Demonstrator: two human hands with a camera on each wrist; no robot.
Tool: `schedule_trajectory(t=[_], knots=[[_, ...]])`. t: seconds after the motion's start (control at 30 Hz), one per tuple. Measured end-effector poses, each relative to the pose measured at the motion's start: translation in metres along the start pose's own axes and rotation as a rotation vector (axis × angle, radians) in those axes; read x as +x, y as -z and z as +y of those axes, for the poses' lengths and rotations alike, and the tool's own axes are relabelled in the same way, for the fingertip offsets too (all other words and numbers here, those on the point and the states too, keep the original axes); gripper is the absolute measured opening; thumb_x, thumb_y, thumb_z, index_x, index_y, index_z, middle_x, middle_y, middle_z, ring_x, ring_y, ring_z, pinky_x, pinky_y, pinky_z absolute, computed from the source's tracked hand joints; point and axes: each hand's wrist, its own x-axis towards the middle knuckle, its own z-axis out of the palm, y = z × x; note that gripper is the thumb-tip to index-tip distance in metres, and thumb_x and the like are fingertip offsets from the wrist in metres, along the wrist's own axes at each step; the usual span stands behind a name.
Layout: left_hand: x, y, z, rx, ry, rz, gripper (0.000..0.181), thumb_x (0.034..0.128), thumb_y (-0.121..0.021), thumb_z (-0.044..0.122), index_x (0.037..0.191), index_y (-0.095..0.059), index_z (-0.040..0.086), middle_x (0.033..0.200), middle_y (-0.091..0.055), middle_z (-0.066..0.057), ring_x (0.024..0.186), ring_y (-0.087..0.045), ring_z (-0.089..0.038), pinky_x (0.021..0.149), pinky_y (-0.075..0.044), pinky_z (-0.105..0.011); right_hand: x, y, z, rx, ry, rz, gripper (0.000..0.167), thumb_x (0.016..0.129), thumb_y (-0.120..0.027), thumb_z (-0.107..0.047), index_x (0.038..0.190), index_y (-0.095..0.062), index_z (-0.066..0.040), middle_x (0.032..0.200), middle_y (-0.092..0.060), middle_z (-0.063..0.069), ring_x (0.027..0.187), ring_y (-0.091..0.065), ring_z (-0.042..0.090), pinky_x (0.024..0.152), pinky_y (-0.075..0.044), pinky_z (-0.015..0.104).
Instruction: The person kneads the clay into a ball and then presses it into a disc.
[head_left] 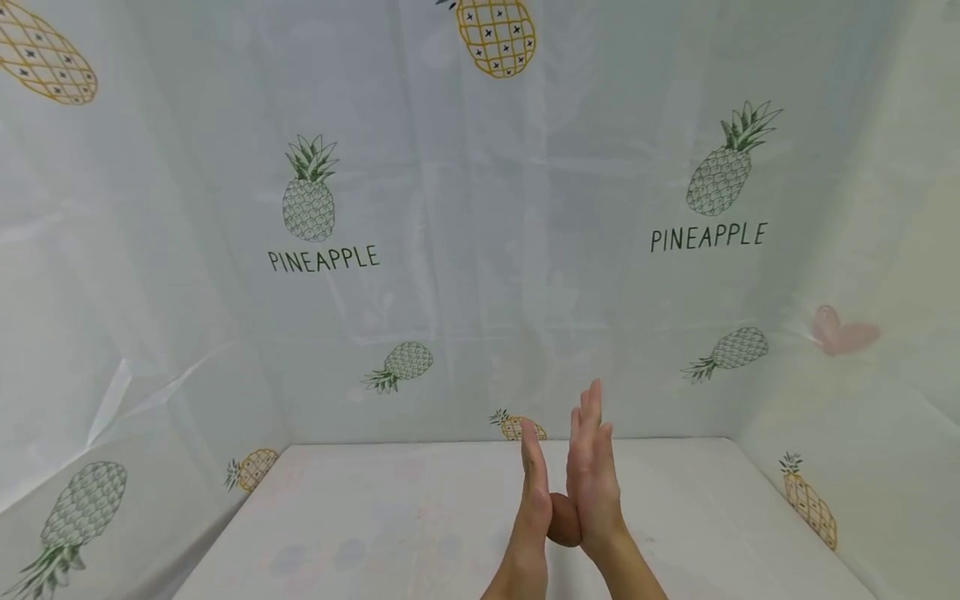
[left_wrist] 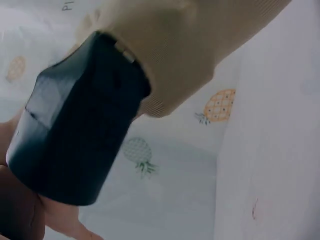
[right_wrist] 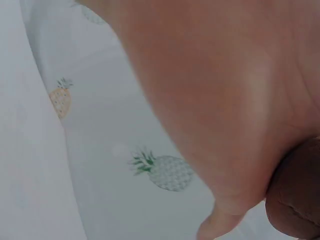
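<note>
Brown, rounded, clay-like lump between two palms, apparently in a rolling step.
Head view: left hand and right hand, fingers straight and unclenched, flanked it over the white flat surface, well in from its far edge; the next move seemingly called for even pressure. Left wrist: a dark, smooth-sided casing hid most fingers. Right wrist: the creased lump touched the palm.

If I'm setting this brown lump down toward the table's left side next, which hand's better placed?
Probably your left hand: it's nearer that side of the table, while the right hand is across the lump.
</note>
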Motion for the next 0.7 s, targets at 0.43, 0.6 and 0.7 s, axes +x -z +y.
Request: schedule_trajectory(t=[0.43, 0.6, 0.7], knots=[[0.011, 0.035, -0.007, -0.046, -0.060, 0.151, 0.059, 0.1120, -0.007, 0.051, 0.163, 0.024, 0.048, 0.169, 0.032, 0.022, 0.157, 0.032, -0.018, 0.113, 0.035, -0.066, -0.013, -0.031, 0.001, 0.086, -0.245, -0.341, 0.055, 0.111, 0.004, -0.057, 0.164, 0.019, -0.051, 0.175, 0.022, -0.009, 0.163, 0.015, 0.027, 0.122, 0.017, 0.071], [0.015, 0.048, -0.016, 0.060, -0.072, 0.260, 0.060, 0.1129, -0.006, 0.046, 0.165, 0.021, 0.039, 0.172, 0.027, 0.017, 0.158, 0.031, -0.018, 0.115, 0.033, -0.065, -0.015, -0.036, -0.001, 0.087, -0.262, -0.365, 0.056, 0.111, 0.004, -0.058, 0.163, 0.021, -0.050, 0.175, 0.023, -0.010, 0.161, 0.024, 0.030, 0.117, 0.024, 0.074], [0.016, 0.053, -0.020, 0.089, -0.051, 0.321, 0.059, 0.1135, -0.007, 0.046, 0.166, 0.020, 0.039, 0.172, 0.025, 0.017, 0.159, 0.029, -0.017, 0.116, 0.031, -0.066, -0.016, -0.039, -0.002, 0.084, -0.252, -0.354, 0.055, 0.110, 0.004, -0.057, 0.163, 0.019, -0.052, 0.174, 0.022, -0.012, 0.161, 0.026, 0.028, 0.114, 0.026, 0.075]])
